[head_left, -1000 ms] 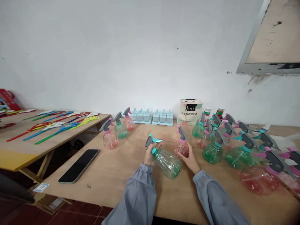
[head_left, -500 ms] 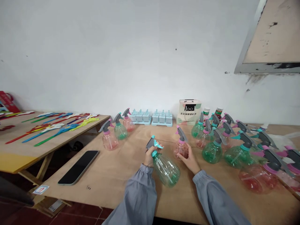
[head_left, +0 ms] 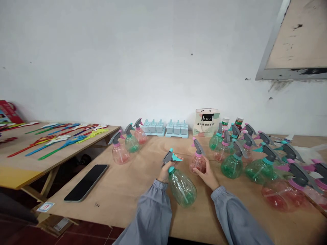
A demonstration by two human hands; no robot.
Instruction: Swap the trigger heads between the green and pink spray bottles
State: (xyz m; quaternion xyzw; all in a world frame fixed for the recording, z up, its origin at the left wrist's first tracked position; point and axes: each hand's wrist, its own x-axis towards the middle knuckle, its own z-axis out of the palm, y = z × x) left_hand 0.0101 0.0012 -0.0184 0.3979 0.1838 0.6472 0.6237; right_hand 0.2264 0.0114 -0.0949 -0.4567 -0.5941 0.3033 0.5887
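Observation:
My left hand (head_left: 166,171) is closed around the neck of a green spray bottle (head_left: 182,187), which has a grey and turquoise trigger head. That bottle leans, its head toward the upper left and its base toward the lower right. My right hand (head_left: 208,173) grips the body of a pink spray bottle (head_left: 197,163) with a grey and pink head; it stands upright on the table. Part of its body is hidden by my fingers. To the right several more spray bottles stand close together, among them a green one (head_left: 231,166) nearest my right hand.
Two pink bottles and a green bottle (head_left: 131,143) stand at the back left. A phone (head_left: 86,182) lies near the left edge. Ice-pop moulds (head_left: 176,129) and a paper bag (head_left: 206,123) line the wall. Colourful hand-shaped clappers (head_left: 63,144) cover the left table.
The green spray bottle in my left hand has turned slightly more upright, its head shifting a little to the right. My right hand stays on the pink bottle.

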